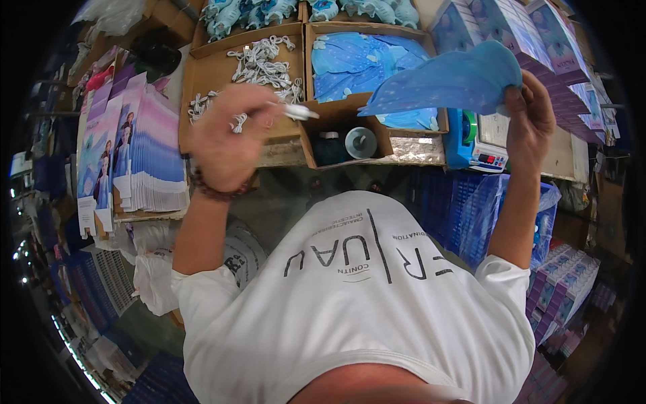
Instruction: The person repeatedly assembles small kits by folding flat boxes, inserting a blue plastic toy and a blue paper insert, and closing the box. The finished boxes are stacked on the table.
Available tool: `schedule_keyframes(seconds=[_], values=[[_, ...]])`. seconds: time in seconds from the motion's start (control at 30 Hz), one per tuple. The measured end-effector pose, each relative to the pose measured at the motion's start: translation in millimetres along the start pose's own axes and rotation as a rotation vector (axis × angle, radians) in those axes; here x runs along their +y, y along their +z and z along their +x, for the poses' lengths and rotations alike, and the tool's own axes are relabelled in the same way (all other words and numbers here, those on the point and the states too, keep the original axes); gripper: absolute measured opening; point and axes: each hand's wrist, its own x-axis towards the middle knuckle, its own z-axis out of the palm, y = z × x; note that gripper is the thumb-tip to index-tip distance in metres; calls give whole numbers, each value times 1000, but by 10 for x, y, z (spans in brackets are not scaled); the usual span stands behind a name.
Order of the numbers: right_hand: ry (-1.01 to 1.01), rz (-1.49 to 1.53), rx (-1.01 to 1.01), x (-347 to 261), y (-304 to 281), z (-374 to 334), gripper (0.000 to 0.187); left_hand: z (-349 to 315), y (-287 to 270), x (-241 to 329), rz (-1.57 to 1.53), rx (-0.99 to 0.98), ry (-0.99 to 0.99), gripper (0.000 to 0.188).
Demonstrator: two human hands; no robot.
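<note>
My right hand [530, 118] pinches the edge of a light-blue translucent fabric piece [447, 84], which looks like a small dress skirt. The fabric hangs to the left over a cardboard box of similar blue fabric pieces [363, 60]. Motion smears my left hand [232, 135], raised before a cardboard tray [208, 71] of bundled white cables [259, 64]. A small white thing, apparently one such cable [299, 112], sticks out at its fingertips; the blur hides its details. Below it stands a small open carton [309, 145] with a dark bottle [329, 148] and a white round container [361, 143].
Light-blue toy figures [262, 12] fill boxes at the back. Flat printed cartons [151, 145] stand at the left, with stacked boxes [505, 27] at the far right. A blue scale [486, 151] sits right of the trays. Blue plastic crates [451, 205] are below the bench.
</note>
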Motion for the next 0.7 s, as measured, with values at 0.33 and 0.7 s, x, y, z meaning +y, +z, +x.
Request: schedule_keyframes(seconds=[0.33, 0.7], values=[[-137, -274, -715, -425, 686, 505, 22, -562, 305, -164, -2, -219, -100, 91], [-247, -858, -1628, -197, 1660, 149, 15, -719, 627, -360, -108, -256, -51, 92]])
